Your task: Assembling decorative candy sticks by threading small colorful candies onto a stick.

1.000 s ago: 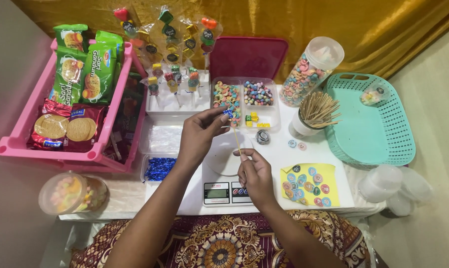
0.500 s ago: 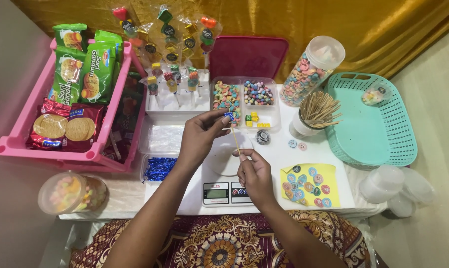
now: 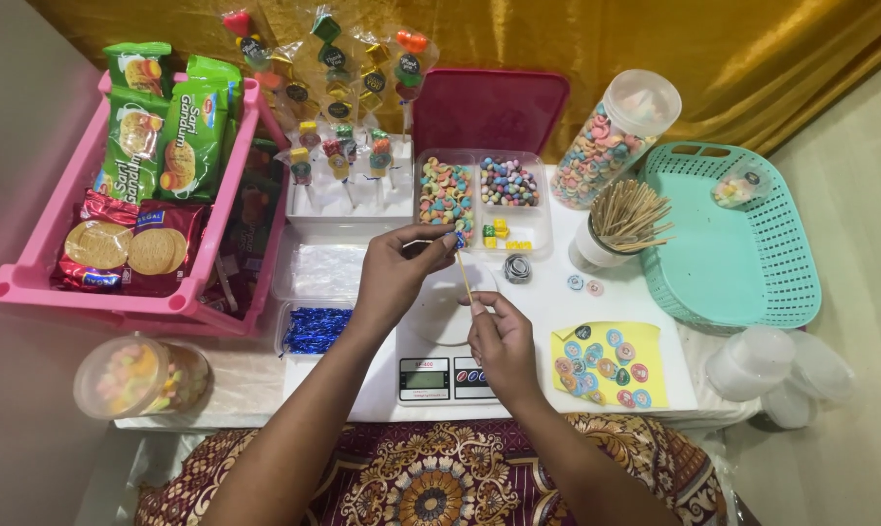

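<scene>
Pink crate (image 3: 17, 282), far left: two green biscuit packs (image 3: 163, 127) stand upright at the back; two red biscuit packs (image 3: 129, 248) lie in front, each picturing round biscuits.

Behind the white stand (image 3: 348, 205): clear-wrapped lollipops (image 3: 338, 73), each carrying a small round dark label.

Centre front: white scale (image 3: 445, 375) with a rectangular grey screen (image 3: 424, 372) beside its buttons.

Right of the scale: yellow sticker sheet (image 3: 611, 365) lying flat, covered in round multicoloured stickers. Two loose round stickers (image 3: 584, 284) lie just above it.
</scene>
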